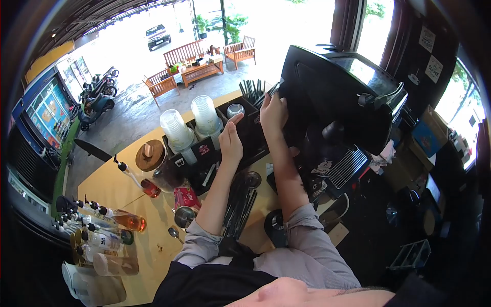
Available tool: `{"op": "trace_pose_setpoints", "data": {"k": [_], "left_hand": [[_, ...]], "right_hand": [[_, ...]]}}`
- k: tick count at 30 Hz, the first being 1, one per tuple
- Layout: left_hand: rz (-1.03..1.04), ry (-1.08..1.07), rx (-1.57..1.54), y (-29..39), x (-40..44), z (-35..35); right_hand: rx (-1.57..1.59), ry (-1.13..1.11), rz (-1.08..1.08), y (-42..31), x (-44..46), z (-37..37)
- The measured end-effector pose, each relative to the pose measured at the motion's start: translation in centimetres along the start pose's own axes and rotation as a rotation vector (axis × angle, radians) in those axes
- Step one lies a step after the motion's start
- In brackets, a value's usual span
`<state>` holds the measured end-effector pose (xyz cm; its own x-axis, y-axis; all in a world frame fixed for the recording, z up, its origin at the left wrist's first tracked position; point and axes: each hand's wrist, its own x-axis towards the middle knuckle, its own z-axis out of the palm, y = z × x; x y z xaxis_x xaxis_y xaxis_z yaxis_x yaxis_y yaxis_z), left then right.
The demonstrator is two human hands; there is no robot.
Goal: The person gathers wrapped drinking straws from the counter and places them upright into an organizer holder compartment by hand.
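Observation:
My left hand (231, 140) is raised over the black organizer (245, 148), its fingers extended and nothing visible in its grasp. Just beyond its fingertips is a small clear lid or cup (235, 110). My right hand (274, 110) is closed near the left edge of the black coffee machine (327, 92), with a small, thin object (276, 87) at its fingertips, too small to identify. Black straws (252, 90) stand upright behind my hands. Two stacks of clear plastic cups (176, 128) rise from the organizer, left of my left hand.
A wooden-lidded jar (150, 155), a pump bottle (149, 188) and several syrup bottles (128, 220) stand on the wooden counter (153, 240) at left. A metal pitcher (185, 217) and a spoon (175, 234) lie nearer me. The machine's drip tray (345, 170) is at right.

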<state>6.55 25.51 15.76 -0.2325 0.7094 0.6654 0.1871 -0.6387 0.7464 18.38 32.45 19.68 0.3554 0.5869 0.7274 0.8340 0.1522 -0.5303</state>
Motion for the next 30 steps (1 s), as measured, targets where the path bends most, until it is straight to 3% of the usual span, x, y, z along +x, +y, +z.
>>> {"op": "trace_pose_setpoints", "data": {"k": [5,12,14,18,20,24,27,28,30], "left_hand": [[-0.023,-0.01,0.0,-0.5,-0.4,0.1],[-0.024,-0.006,-0.034,-1.4,-1.0,-0.3],[-0.025,-0.006,-0.03,-1.3,-1.3,-0.5],[-0.026,-0.01,-0.005,-1.7,-1.8,-0.7],[-0.025,-0.007,-0.026,-1.9,-2.1,-0.7],[-0.025,-0.016,-0.037,-1.9,-2.7,-1.3],[-0.044,-0.01,-0.058,-1.1,-3.7,-2.0],[-0.061,-0.011,-0.059,-0.8,-4.4,-2.4],[-0.105,-0.018,-0.059,-0.5,-6.1,-3.4]], "right_hand": [[-0.129,-0.224,0.032,-0.4,0.2,0.9],[-0.216,-0.189,-0.029,-0.4,-0.9,2.9],[-0.253,-0.356,0.028,-0.3,-1.1,3.1],[-0.259,-0.447,0.074,-0.1,-1.4,3.7],[-0.158,-0.293,0.022,-0.1,-2.0,3.3],[-0.029,-0.218,-0.084,-1.1,-3.4,0.5],[0.396,-0.164,-0.281,-1.2,-6.1,-1.7],[0.395,-0.169,-0.279,-1.5,-7.3,-3.0],[0.829,-0.392,-0.214,-2.2,-9.6,-6.1]]}}
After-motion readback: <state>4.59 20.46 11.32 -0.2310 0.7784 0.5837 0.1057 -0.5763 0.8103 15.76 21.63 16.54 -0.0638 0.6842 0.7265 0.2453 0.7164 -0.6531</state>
